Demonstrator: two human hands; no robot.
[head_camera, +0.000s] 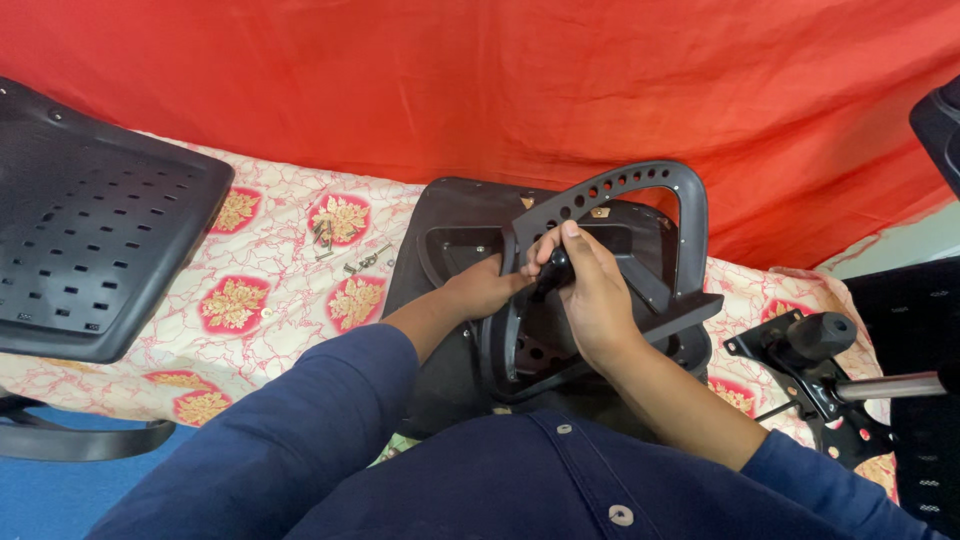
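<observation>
A red cloth (600, 90) fills the whole upper part of the frame as a backdrop. Below it a bedspread (270, 290) with red and gold flower patches runs across the middle. At the upper left lies a black perforated chair backrest (90, 230). In the centre, a black chair seat (450, 240) lies underside up on the bedspread, and on it stands a black curved armrest (640, 185) with a row of holes along its arch. At the lower right sits a black chair tilt mechanism (810, 370) with a metal lever pointing to the right edge. Dark blue sleeves rise from the bottom of the frame. The right hand (590, 290) is closed around a dark tool handle (556, 270) at the armrest's base, near the centre. The left hand (485, 288) is curled against the armrest's lower end just beside it, gripping the frame. A small cluster of screws (345, 250) lies on the bedspread left of the seat.
</observation>
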